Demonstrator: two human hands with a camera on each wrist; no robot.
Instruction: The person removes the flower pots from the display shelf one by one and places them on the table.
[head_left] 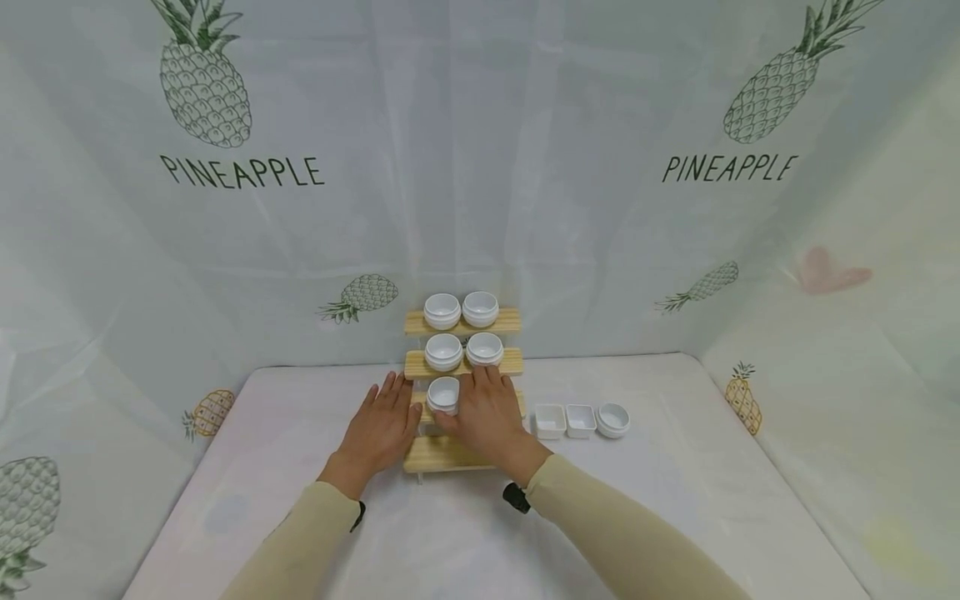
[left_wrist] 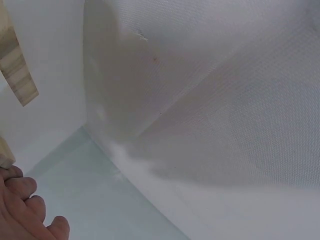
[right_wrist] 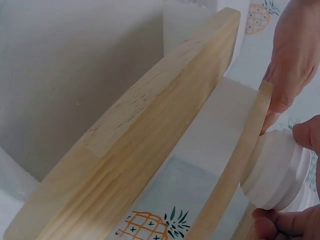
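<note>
Meanwhile, the right hand [head_left: 491,417] pinched a ribbed white bowl [right_wrist: 274,170] on the four-tier grained-wood stand [head_left: 442,454]; the left hand [head_left: 381,429], fingers extended, touched its left edge, well inside the tabletop [head_left: 240,483].

Sandy Tan and Black

The person's left sleeve [head_left: 296,546] and right sleeve [head_left: 626,537] are long, plain and light tan, like sand. A thin black bit [head_left: 358,516] peeks out by the left one's end, a chunkier black lump [head_left: 516,497] by the right one's. The left hand [head_left: 381,427] and right hand [head_left: 487,421] are bare.
</note>
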